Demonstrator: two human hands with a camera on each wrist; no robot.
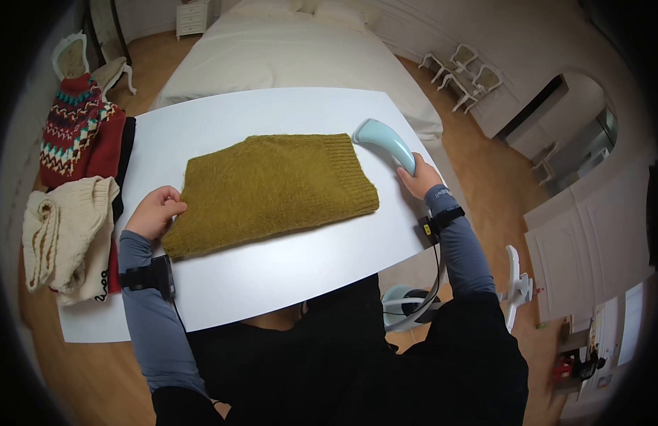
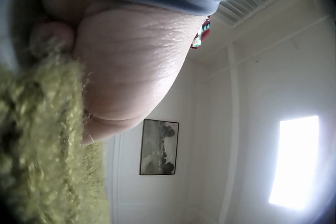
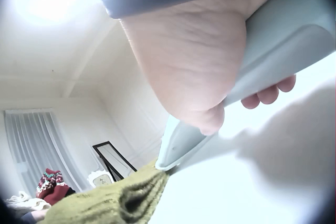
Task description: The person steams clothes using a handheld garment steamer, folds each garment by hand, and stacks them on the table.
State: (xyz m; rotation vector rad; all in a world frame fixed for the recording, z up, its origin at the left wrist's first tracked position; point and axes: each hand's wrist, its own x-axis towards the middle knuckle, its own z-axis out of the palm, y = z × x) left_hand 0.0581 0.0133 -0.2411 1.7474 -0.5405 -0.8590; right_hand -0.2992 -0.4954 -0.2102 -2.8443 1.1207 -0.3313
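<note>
A folded olive-mustard knit sweater (image 1: 275,188) lies on a white table (image 1: 251,277), its ribbed edge toward the right. At its left edge, my left hand (image 1: 153,211) pinches the knit between thumb and fingers; in the left wrist view the fuzzy sweater (image 2: 47,145) bunches up against the hand (image 2: 131,66). My right hand (image 1: 421,177) grips the handle of a light-blue garment steamer (image 1: 387,138). The steamer's head points left, beside the sweater's upper right corner. From the right wrist, the steamer (image 3: 283,45) shows with fingertips wrapped round its far side.
A patterned red sweater (image 1: 72,131) and a cream knit (image 1: 66,227) lie stacked along the table's left end. Below the right front edge stands a light-blue steamer base (image 1: 400,302), with a hose rising toward the right arm. Beyond the table is a white bed (image 1: 279,53).
</note>
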